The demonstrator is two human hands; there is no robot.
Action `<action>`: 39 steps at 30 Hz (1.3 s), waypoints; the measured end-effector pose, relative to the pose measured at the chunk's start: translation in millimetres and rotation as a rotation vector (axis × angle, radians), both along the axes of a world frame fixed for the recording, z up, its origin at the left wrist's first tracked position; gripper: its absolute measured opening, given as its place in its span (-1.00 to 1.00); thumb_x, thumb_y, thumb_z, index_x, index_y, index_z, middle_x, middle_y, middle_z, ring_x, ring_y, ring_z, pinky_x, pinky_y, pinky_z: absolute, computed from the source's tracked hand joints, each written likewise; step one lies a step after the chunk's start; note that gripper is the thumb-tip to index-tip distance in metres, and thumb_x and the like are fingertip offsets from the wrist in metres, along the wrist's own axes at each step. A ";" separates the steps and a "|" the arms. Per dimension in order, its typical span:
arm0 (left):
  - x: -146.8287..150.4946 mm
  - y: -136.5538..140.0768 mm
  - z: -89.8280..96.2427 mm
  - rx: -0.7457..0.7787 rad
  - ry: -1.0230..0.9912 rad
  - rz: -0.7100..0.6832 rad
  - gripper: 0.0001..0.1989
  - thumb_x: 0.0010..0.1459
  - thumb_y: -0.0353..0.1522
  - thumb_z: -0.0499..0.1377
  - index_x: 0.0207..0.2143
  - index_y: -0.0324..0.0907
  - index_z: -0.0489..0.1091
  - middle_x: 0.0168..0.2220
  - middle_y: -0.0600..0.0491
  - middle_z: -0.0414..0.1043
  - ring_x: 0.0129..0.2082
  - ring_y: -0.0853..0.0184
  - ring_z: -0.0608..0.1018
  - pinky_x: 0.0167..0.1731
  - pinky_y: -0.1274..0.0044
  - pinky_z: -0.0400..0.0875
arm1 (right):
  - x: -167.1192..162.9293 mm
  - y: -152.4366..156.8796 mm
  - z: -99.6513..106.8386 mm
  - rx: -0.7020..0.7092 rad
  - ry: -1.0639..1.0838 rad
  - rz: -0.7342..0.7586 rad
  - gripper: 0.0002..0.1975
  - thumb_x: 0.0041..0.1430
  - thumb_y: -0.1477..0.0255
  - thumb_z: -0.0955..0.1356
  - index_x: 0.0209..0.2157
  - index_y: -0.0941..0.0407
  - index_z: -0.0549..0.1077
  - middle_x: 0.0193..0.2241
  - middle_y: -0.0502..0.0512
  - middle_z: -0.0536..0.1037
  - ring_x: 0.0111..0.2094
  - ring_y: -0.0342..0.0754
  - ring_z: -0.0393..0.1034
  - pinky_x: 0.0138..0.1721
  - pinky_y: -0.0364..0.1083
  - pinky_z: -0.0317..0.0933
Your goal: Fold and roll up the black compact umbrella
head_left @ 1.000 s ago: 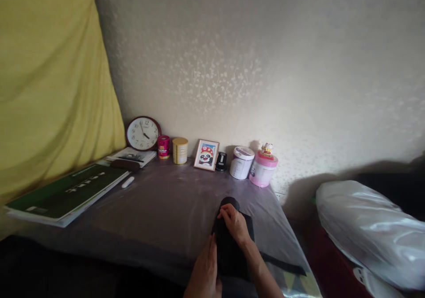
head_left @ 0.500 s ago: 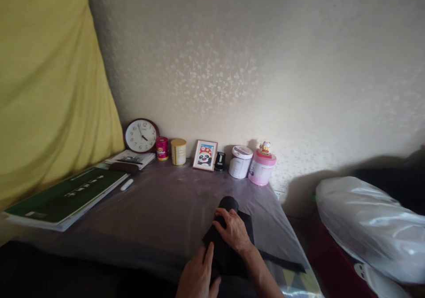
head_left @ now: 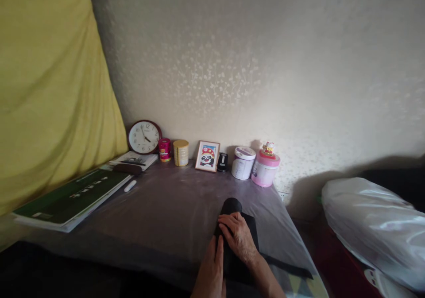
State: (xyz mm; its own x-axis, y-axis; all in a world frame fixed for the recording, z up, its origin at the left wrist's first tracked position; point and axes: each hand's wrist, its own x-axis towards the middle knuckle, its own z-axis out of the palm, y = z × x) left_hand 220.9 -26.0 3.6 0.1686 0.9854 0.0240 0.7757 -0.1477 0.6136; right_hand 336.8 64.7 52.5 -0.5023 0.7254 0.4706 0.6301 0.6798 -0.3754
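Black, round-ended, fabric-looking item [head_left: 233,265] lies near six o'clock, right hand [head_left: 239,238] on top, left hand [head_left: 212,260] along its edge (can't tell if gripping); looks mid-handling, flat black strap [head_left: 288,266] loose at five.

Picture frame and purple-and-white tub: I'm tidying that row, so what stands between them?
In the head view, a small black object stands between them.

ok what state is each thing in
black item: lying on table
left hand: fingers straight, against black item
right hand: fingers bent, on black item
clock: upright, about five to four
green book: shut, flat
magenta can: upright
yellow-lidded can: upright, lidded
picture frame: propped, leaning back
white tub: upright, lidded
pink tub: upright, lidded, figurine on top
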 end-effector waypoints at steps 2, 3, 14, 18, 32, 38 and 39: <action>-0.3 -0.6 -0.1 -0.022 -0.010 0.010 -0.08 -0.23 -0.63 0.05 0.24 -0.41 -0.22 0.30 -0.25 -0.24 0.28 0.09 -0.06 0.22 0.36 -0.05 | 2.2 3.3 -5.8 0.012 0.018 0.028 -0.73 0.27 0.40 0.19 -0.23 0.03 0.51 -0.15 0.04 0.55 0.00 -0.02 0.28 0.06 0.02 0.08; -0.6 -0.5 0.0 -0.032 -0.017 0.019 -0.08 -0.23 -0.62 0.05 0.24 -0.40 -0.23 0.30 -0.24 -0.24 0.28 0.10 -0.06 0.22 0.36 -0.05 | 3.0 6.8 -8.8 0.004 0.021 0.029 -0.72 0.28 0.39 0.17 -0.22 0.03 0.51 -0.13 0.04 0.54 0.05 -0.02 0.24 0.10 0.06 0.02; -7.4 5.1 -8.8 -0.022 -0.037 0.008 0.02 -0.32 -0.67 0.06 0.25 -0.33 -0.27 0.28 -0.21 -0.13 0.26 0.19 0.04 0.20 0.43 -0.01 | 1.3 75.9 -20.4 -0.103 0.023 -0.117 -0.66 0.27 0.40 0.12 -0.22 0.04 0.51 -0.11 0.04 0.53 0.07 -0.04 0.23 0.12 0.03 -0.03; -9.7 2.6 -2.7 -0.002 -0.062 0.022 -0.03 -0.27 -0.69 0.02 0.25 -0.36 -0.28 0.28 -0.22 -0.13 0.26 0.22 0.03 0.21 0.46 -0.01 | 15.1 79.6 -19.1 -0.128 0.071 -0.370 -0.69 0.24 0.41 0.15 -0.12 0.11 0.44 -0.09 0.11 0.50 -0.02 -0.08 0.33 0.06 -0.08 0.08; -11.2 -5.0 20.4 -0.026 -0.216 0.056 -0.09 -0.16 -0.66 -0.05 0.26 -0.23 -0.33 0.28 -0.09 -0.05 0.25 0.32 0.07 0.21 0.46 -0.03 | 71.2 26.6 -39.0 -0.298 0.231 -0.711 -0.65 0.19 0.22 0.15 -0.35 0.07 0.47 -0.41 0.13 0.58 -0.33 0.03 0.48 -0.37 -0.13 0.19; -11.3 -6.1 21.2 -0.018 -0.214 0.057 -0.11 -0.18 -0.67 -0.07 0.26 -0.27 -0.30 0.29 -0.10 -0.09 0.27 0.34 0.02 0.23 0.46 -0.08 | 55.3 27.9 -29.3 -0.315 0.306 -0.691 -0.70 0.13 0.25 0.20 -0.37 0.11 0.48 -0.43 0.15 0.58 -0.34 0.04 0.48 -0.37 -0.13 0.21; -11.4 -6.3 21.9 -0.020 -0.215 0.058 -0.11 -0.18 -0.68 -0.07 0.25 -0.29 -0.28 0.29 -0.12 -0.10 0.27 0.34 0.02 0.23 0.47 -0.09 | 53.3 28.9 -26.9 -0.320 0.311 -0.678 -0.70 0.13 0.26 0.20 -0.39 0.12 0.48 -0.44 0.15 0.58 -0.34 0.04 0.48 -0.37 -0.12 0.21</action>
State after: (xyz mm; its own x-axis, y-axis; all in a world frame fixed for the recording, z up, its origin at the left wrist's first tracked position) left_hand 209.5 -32.3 25.6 0.1047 0.9939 0.0336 0.6333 -0.0927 0.7683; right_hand 390.1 93.6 25.6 0.2150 0.9480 0.2348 0.7011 0.0176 -0.7128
